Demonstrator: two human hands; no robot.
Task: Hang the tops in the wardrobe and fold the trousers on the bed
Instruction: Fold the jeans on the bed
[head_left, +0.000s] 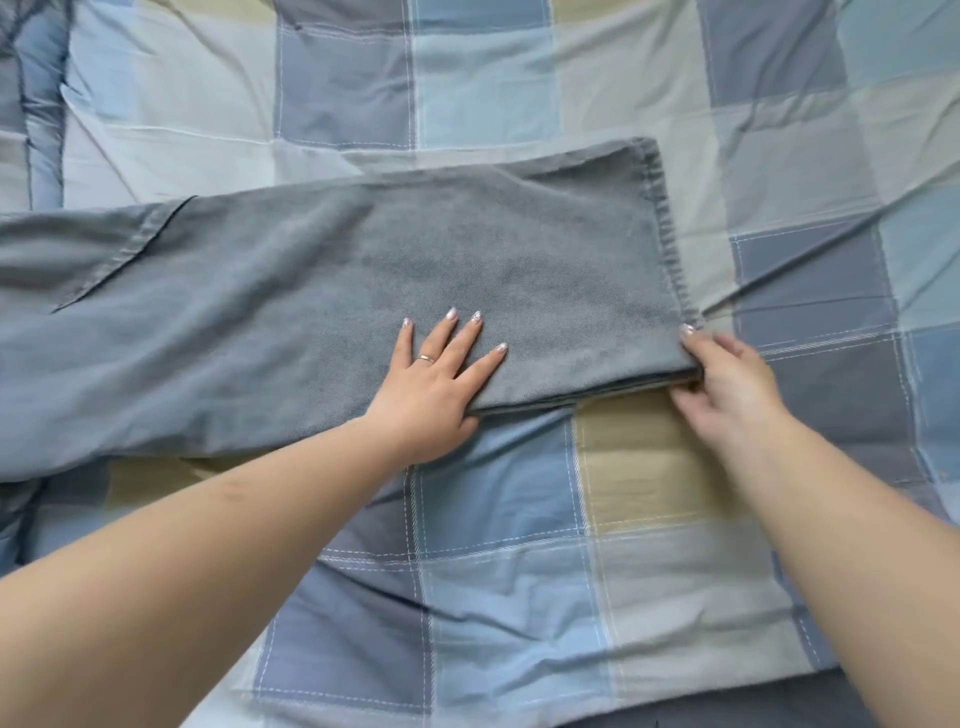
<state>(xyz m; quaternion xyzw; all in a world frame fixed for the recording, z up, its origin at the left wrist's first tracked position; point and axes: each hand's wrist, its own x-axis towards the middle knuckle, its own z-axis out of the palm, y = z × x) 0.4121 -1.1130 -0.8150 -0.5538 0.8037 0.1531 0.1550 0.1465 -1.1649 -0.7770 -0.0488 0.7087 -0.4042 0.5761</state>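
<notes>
Your left hand (436, 382) presses flat, fingers spread, on grey trousers (322, 312); right hand (724, 384) pinches their near-right hem corner, on checked bed (519, 545).

Both my forearms are bare and reach forward from the bottom edge, left one angling in from the lower left, right one from the lower right. My left hand (434, 387) lies palm down, fingers straight and spread, a ring on one finger, pressing flat. My right hand (727, 387) is knuckles up, thumb on top and fingers curled underneath, pinching a corner. Painted nails show on both. The hands are apart, at about the same height in the view, wrists roughly straight.
</notes>
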